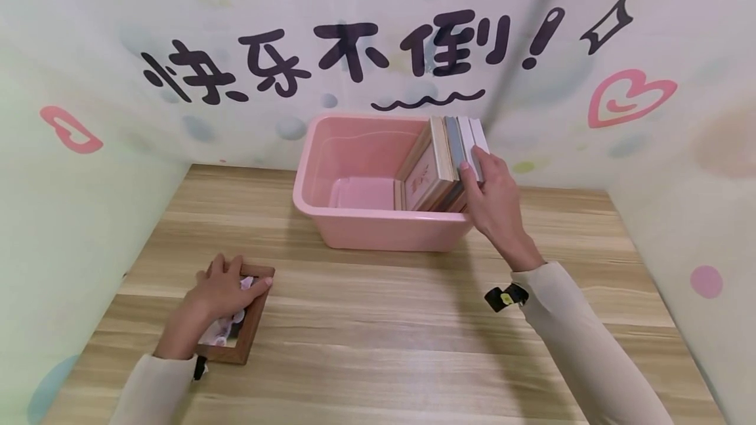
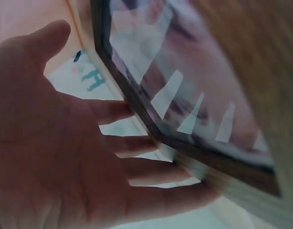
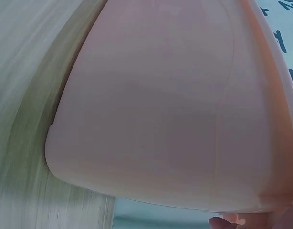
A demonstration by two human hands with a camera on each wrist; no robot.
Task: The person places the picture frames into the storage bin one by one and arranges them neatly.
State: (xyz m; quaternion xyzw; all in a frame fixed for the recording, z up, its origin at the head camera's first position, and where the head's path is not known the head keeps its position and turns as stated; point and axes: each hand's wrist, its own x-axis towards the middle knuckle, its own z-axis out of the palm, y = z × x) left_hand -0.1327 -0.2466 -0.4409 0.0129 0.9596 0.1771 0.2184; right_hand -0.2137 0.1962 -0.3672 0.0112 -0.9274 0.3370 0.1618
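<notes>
My left hand [image 1: 221, 290] lies over a brown wooden photo frame [image 1: 251, 326] on the table, covering part of its picture. In the left wrist view, nearly straight fingers touch the frame's edge [image 2: 132, 107], and the thumb stands apart from it. At the right end of a pink plastic bin [image 1: 384, 231], several picture frames [image 1: 424, 172] stand on edge, leaning together. The thumb and fingers of my right hand [image 1: 496, 195] pinch the top of the white frames [image 1: 472, 140] at the right of this row. The right wrist view is mostly filled by the bin's outer wall [image 3: 151, 105].
The bin stands at the back of the wood-grain table [image 1: 378, 333], close to a printed wall hanging [image 1: 236, 130]. The left part of the bin shows its bare floor [image 1: 363, 194]. Side walls border the table at left and right.
</notes>
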